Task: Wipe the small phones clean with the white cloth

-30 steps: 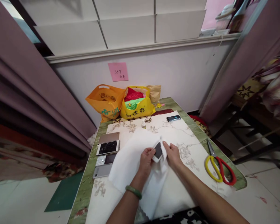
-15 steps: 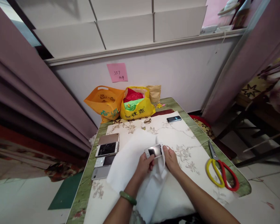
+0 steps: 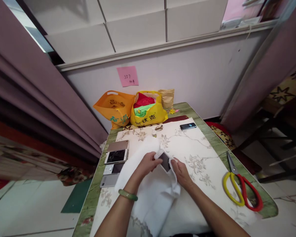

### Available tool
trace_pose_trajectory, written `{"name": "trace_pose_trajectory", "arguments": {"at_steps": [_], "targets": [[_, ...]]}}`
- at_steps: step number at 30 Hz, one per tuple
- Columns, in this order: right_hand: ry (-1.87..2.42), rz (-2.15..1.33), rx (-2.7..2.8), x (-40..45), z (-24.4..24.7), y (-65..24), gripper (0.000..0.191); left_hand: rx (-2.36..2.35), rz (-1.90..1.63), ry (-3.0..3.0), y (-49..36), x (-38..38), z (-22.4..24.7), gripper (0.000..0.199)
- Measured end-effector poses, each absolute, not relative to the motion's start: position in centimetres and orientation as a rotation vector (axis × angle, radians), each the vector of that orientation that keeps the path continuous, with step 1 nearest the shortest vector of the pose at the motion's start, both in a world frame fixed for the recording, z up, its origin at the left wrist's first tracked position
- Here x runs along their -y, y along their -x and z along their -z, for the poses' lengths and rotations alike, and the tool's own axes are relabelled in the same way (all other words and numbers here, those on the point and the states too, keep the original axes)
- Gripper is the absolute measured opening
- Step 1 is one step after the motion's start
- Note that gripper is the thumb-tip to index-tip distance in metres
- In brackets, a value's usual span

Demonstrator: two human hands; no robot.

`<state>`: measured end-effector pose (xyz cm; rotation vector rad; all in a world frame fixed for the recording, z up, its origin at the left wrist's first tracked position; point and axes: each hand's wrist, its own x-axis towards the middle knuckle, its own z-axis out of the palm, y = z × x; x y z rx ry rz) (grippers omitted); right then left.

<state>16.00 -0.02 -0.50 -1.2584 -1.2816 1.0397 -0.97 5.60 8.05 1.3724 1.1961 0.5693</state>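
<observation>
A white smartphone with a dark screen is held tilted between my two hands above the table. My left hand grips its upper left end between thumb and fingers. At its lower right side, my right hand pinches a white cloth against the phone. The cloth hangs below the phone and spreads over the tablecloth toward me. To the left lie a gold-backed phone, a white phone with a dark screen, a keypad phone and a grey phone.
Large scissors with yellow and red handles lie at the right edge. A small dark phone lies at the far right. An orange bag, a yellow bag and a brown pouch stand along the wall.
The phone has turned more upright in my hands, its left end now higher. My left hand has moved up and left. The cloth has shifted with my right hand, and the view has moved slightly.
</observation>
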Motion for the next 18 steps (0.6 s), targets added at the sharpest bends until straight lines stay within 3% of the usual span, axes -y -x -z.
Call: {"name": "trace_pose_trajectory", "arguments": {"at_steps": [4,14,18], "targets": [[1.282,-1.027,1.311,0.1,0.5,-15.9,0.038,-1.329,-0.956,-1.303,-1.5,-4.7,-6.1,0.033],[1.278,-1.0,1.223,-0.1,0.7,-15.9,0.039,-1.505,-1.015,-1.349,-3.9,-1.6,-4.9,0.023],[1.27,-1.036,1.113,-0.1,0.8,-16.1,0.041,-1.408,-0.885,-1.427,-3.3,-1.5,-5.3,0.041]]}}
